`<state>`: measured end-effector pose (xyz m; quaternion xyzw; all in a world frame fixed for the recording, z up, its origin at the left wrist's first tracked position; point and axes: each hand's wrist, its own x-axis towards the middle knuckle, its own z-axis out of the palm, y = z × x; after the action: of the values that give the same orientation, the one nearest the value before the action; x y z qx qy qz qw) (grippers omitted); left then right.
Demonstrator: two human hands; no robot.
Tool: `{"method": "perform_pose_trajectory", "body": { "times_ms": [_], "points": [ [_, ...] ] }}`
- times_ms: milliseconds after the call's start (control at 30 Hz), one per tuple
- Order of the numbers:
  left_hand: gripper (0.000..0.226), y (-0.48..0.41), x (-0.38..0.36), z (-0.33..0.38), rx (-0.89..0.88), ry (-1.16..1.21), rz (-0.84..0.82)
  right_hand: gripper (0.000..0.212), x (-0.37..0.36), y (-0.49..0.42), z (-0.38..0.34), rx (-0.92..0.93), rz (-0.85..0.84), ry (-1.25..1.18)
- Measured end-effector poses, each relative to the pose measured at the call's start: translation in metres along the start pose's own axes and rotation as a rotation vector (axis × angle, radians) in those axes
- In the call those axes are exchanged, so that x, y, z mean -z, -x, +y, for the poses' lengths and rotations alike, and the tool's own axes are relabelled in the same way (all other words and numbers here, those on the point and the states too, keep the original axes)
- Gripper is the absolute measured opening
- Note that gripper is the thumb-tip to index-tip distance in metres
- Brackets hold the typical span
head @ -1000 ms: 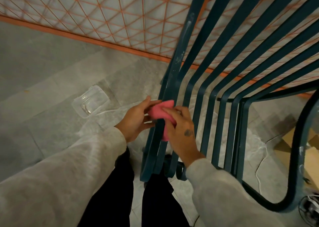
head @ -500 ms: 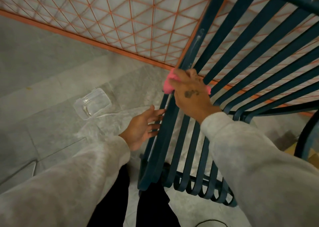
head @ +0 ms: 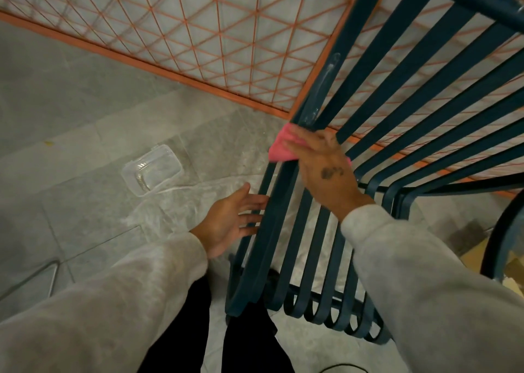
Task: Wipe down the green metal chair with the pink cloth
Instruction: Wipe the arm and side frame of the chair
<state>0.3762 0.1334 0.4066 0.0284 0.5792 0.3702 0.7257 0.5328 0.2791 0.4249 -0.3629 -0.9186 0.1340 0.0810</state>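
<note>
The right hand (head: 326, 168), an unreadable dark mark on its back, grips the pink cloth (head: 280, 148) against an outer slat of the green metal chair (head: 320, 89), while the left hand (head: 229, 222), fingers straight, touches the slats lower down.

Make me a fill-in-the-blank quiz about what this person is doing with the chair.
The right hand grips a ____ cloth on the chair.
The left hand holds ____.
A clear plastic box lies on the ____.
Behind the chair stands an ____ wire fence.
Missing words: pink, nothing, floor, orange.
</note>
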Motion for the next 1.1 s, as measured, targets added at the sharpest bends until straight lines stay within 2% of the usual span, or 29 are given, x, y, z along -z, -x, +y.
{"method": "perform_pose_trajectory", "body": {
  "times_ms": [100, 200, 300, 367, 533, 700, 833, 1000, 1100],
  "points": [
    [0.051, 0.0, -0.003, 0.003, -0.017, -0.028, -0.004, 0.053, -0.009, -0.004, -0.003, -0.083, 0.06, -0.005],
    [0.046, -0.001, -0.01, 0.008, -0.04, -0.009, 0.021, 0.05, -0.019, 0.029, -0.022, -0.124, 0.039, -0.192],
    [0.037, -0.002, -0.017, 0.012, -0.077, -0.023, 0.05, 0.049, -0.03, 0.067, -0.038, -0.241, 0.036, -0.407],
    [0.034, -0.005, -0.023, 0.019, -0.125, -0.091, 0.032, 0.043, -0.035, 0.074, -0.036, -0.281, 0.087, -0.439],
    [0.03, -0.015, -0.035, 0.045, -0.204, -0.243, -0.005, 0.04, -0.02, 0.033, -0.004, -0.209, 0.168, -0.288],
    [0.041, -0.032, -0.043, 0.065, -0.256, -0.376, -0.007, 0.047, 0.014, -0.025, 0.031, -0.069, 0.253, -0.022],
    [0.039, -0.043, -0.046, 0.075, -0.286, -0.37, 0.007, 0.043, 0.028, -0.045, 0.037, -0.084, 0.321, -0.017],
    [0.035, -0.049, -0.046, 0.072, -0.299, -0.395, 0.074, 0.06, -0.001, -0.006, 0.014, -0.056, 0.244, -0.006],
    [0.029, -0.049, -0.048, 0.072, -0.351, -0.448, 0.108, 0.059, -0.009, 0.008, 0.015, 0.022, 0.23, 0.001]
  ]
}}
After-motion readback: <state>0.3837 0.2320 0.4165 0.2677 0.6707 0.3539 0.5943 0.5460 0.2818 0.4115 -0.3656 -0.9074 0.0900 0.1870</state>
